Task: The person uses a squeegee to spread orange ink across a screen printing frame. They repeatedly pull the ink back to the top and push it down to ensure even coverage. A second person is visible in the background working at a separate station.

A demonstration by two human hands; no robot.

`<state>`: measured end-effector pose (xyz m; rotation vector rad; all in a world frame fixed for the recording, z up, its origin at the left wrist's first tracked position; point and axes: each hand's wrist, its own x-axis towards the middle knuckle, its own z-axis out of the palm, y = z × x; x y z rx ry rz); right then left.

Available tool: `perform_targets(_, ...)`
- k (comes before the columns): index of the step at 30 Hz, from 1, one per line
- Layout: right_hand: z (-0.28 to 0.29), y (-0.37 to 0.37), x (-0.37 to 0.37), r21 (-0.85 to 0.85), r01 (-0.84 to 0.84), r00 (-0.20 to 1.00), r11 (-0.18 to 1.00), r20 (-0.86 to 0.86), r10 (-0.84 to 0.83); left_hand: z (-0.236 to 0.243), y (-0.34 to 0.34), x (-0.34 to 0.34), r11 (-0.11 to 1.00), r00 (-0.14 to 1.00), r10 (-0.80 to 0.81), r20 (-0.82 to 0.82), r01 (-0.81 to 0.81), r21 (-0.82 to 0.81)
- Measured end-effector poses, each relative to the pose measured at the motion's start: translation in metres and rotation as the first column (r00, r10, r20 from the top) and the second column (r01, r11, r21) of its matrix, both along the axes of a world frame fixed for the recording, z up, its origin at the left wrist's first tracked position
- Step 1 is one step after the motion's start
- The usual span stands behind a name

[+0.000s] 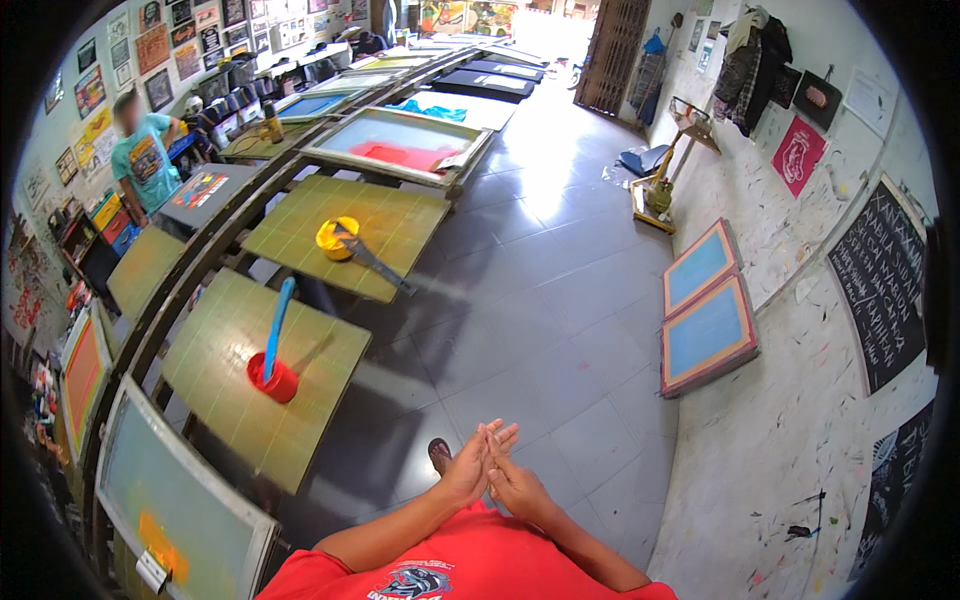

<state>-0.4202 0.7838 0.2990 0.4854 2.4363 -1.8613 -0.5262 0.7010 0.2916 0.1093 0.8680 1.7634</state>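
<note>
In front of my red shirt, my left hand (468,473) and my right hand (516,490) press together palm to palm. The fingers of both look stretched out, partly hiding one another, and I see no object between them. To the left, a red tub (284,388) rests on a greenish printing board (215,370), with a long blue-handled tool (279,320) leaning up out of it. On the board beyond stands a yellow tub (325,241), and a dark spatula (378,264) lies across its rim. Neither hand touches these.
A framed screen (180,470) with an orange smear tilts at near left. Farther along is another frame (440,118) with red ink. Two blue-meshed screens (708,325) lean against the right wall. Across the rails stands a person (148,160) in a teal shirt. Grey tiled floor (530,340) runs between.
</note>
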Motion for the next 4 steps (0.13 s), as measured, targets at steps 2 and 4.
perform_targets(2,0.000,0.032,-0.016,0.110,0.057,0.996,0.992,0.057,-0.063,-0.009,0.037,-0.016,0.999,0.999,-0.047,0.011,0.047,0.006)
perform_targets(4,-0.011,0.068,-0.031,0.176,0.141,0.983,0.974,0.092,-0.159,-0.032,0.080,-0.031,0.994,0.993,-0.111,0.041,0.110,0.026)
